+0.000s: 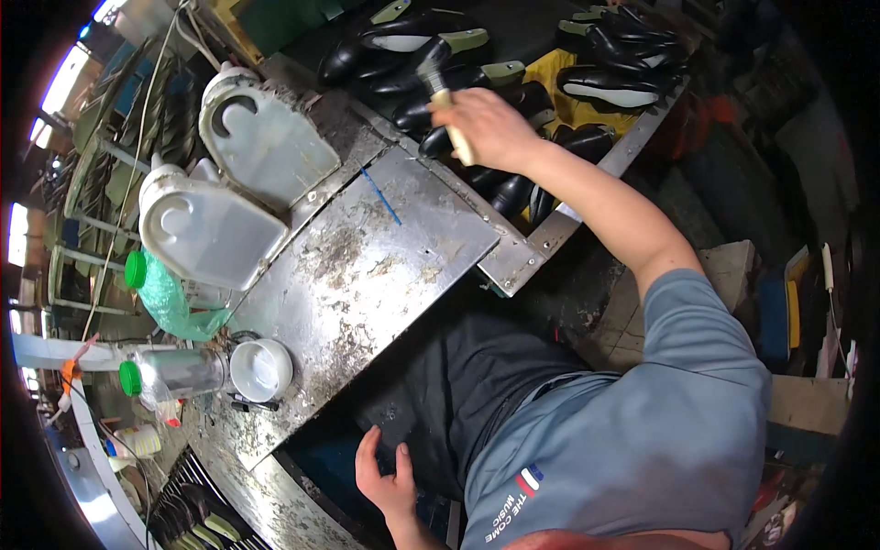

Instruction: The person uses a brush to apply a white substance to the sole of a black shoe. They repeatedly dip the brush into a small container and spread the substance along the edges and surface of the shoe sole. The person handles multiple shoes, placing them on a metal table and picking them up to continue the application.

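Right hand [486,128]: extended forward past the far edge of the scuffed, stained grey metal table [367,275], fingers closed around the pale wooden handle of a small brush [446,108]. Handle runs through the fist; brush head projects from the top of the hand, pointing away from the body.

Brush position: directly over a row of glossy black shoe pieces with olive-green tabs [431,64], laid on a dark surface beyond the table. Brush head just above or touching one black piece; contact not determinable.

Left hand [385,477]: low, at the near edge of the table, close to the lap. Fingers spread and apart, holding nothing, resting against dark fabric.

On the table, left side: two white plastic jugs lying on their sides [229,183], one just beside the other. Near them, a green-capped clear plastic bottle [170,374] lying flat, and a small round white cup [260,369] just beside it. A thin blue stick [380,196] lies near the table's centre, well apart from both hands.
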### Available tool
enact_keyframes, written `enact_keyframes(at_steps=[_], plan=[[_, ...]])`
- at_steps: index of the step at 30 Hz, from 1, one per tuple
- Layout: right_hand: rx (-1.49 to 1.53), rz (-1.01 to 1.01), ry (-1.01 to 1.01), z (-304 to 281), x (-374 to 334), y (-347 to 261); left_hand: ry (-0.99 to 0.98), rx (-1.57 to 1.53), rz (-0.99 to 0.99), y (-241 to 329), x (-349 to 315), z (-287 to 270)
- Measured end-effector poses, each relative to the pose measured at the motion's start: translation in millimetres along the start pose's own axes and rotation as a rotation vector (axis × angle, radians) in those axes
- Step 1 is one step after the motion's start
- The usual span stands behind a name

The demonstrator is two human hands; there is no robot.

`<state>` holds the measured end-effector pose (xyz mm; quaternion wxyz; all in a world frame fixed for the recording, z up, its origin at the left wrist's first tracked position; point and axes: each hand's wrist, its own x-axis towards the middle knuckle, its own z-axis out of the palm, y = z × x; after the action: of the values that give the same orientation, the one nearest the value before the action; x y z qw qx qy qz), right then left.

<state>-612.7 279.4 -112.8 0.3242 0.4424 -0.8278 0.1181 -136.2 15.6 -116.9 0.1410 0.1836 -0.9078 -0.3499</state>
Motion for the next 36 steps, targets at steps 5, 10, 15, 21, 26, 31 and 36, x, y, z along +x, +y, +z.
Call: enact_keyframes(at_steps=[5, 10, 15, 21, 26, 31, 36], plan=[[0.038, -0.041, -0.415, 17.6, 25.6, 21.7, 0.006, 0.049, 0.031, -19.6, -15.4, 7.6], [0.055, 0.186, -0.185, -26.8, 27.2, 52.9, 0.017, -0.012, 0.001, -23.4, -22.6, 11.1], [0.161, 0.246, 0.385, -139.5, 51.6, 19.1, 0.003, -0.089, 0.005, -3.4, -7.1, 2.0], [0.719, 0.276, 0.458, -182.8, 38.5, -82.4, 0.012, -0.190, 0.135, 49.0, 33.3, 4.1], [1.085, -0.042, 0.187, -167.4, 67.6, -196.1, 0.129, -0.274, 0.154, 76.4, 18.9, 5.1], [1.411, -0.234, 0.119, -135.4, 80.6, -301.8, 0.389, -0.089, -0.075, 59.2, -16.9, 6.5], [1.343, -0.216, -0.067, -134.7, 89.4, -346.1, 0.421, -0.200, -0.190, 27.7, -48.3, -5.6]])
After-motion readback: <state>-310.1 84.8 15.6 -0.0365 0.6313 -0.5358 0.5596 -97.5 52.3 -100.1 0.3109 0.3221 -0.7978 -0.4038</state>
